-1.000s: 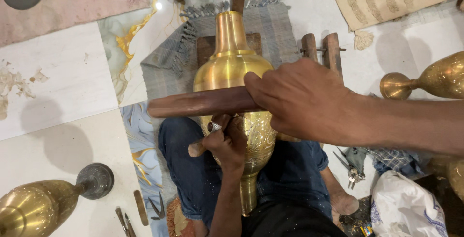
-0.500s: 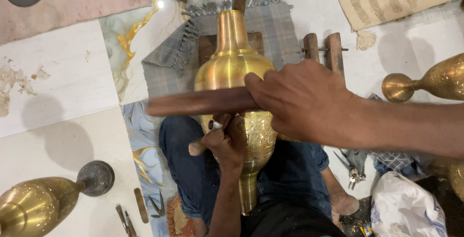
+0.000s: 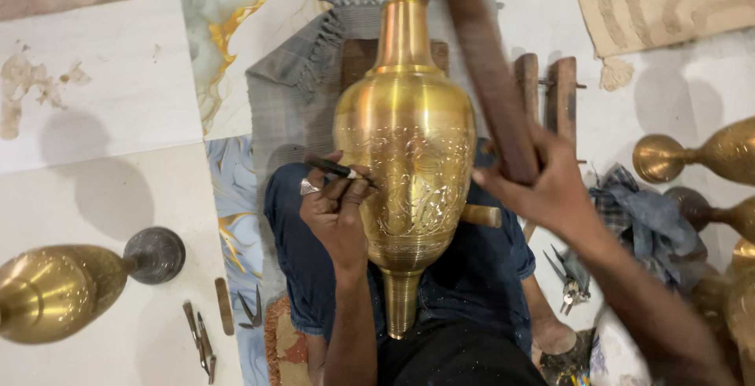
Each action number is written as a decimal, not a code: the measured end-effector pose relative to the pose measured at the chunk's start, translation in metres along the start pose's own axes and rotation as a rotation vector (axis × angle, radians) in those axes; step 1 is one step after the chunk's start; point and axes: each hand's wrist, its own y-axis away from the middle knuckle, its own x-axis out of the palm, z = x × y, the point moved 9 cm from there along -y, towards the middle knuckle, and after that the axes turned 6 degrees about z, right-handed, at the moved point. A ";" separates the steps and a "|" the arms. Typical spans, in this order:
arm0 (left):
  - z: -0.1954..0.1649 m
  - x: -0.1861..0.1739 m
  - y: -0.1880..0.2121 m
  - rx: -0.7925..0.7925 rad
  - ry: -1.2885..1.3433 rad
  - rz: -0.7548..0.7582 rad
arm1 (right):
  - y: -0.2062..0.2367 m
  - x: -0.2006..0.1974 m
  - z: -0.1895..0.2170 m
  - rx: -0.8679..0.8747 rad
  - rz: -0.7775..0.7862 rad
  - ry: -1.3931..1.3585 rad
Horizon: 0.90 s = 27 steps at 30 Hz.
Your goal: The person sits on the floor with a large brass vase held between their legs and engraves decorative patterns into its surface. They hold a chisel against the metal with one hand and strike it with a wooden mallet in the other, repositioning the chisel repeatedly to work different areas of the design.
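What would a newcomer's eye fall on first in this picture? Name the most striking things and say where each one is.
First, the large brass vase lying across the seated person's lap at centre, its belly covered with engraved patterns. Next, the left hand pressing a thin chisel to the vase's side, and the right hand raising a dark wooden mallet above it. More brass vases lie on the floor at both edges.

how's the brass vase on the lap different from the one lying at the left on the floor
The vase on the lap lies lengthwise between the knees, neck pointing away; the floor vase lies crosswise. The lap vase shows fine engraving on its belly, the floor vase looks plain. The left hand rests a chisel on the lap vase; nothing touches the floor vase. Both are golden brass.
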 end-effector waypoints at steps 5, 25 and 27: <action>0.006 0.023 0.008 0.009 0.157 0.114 | 0.084 0.034 -0.110 0.403 -0.094 -0.454; 0.006 0.035 0.021 0.169 -0.314 0.332 | 0.157 0.078 -0.126 0.308 -0.195 -0.162; 0.006 0.033 0.020 0.192 -0.297 0.346 | 0.151 0.072 -0.119 0.272 -0.201 -0.137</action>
